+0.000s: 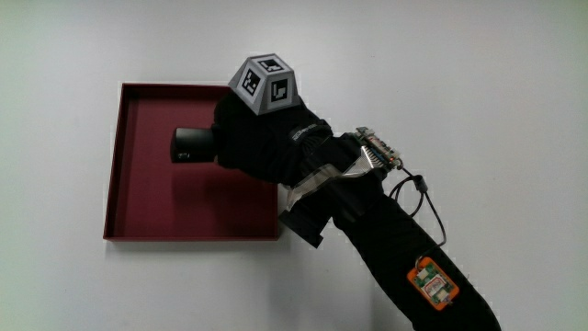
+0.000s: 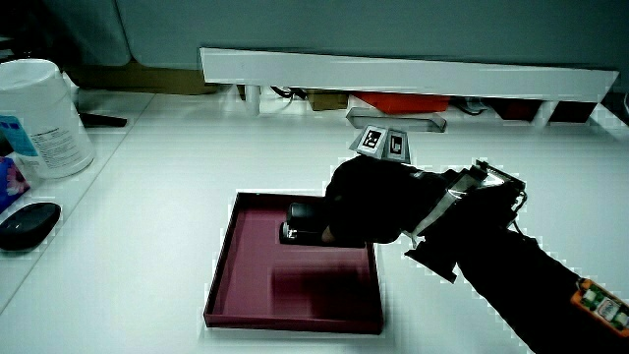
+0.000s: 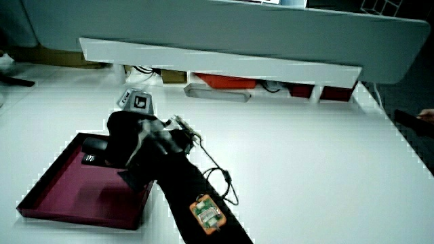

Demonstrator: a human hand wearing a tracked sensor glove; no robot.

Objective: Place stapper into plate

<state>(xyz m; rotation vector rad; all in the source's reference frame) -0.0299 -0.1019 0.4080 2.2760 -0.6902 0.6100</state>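
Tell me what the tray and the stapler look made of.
The tray looks like matte dark-red plastic, possibly coated board: flat, even colour, thin upright rim, no glare. The stapler, held over the tray by the hand, appears to be black plastic with a slight sheen; most is hidden by the glove.

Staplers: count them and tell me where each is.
1. The black stapler is over the dark red plate, gripped by the hand. No other shows; the arm could hide something.

White canister (image 2: 41, 116) near black mouse (image 2: 28, 223)
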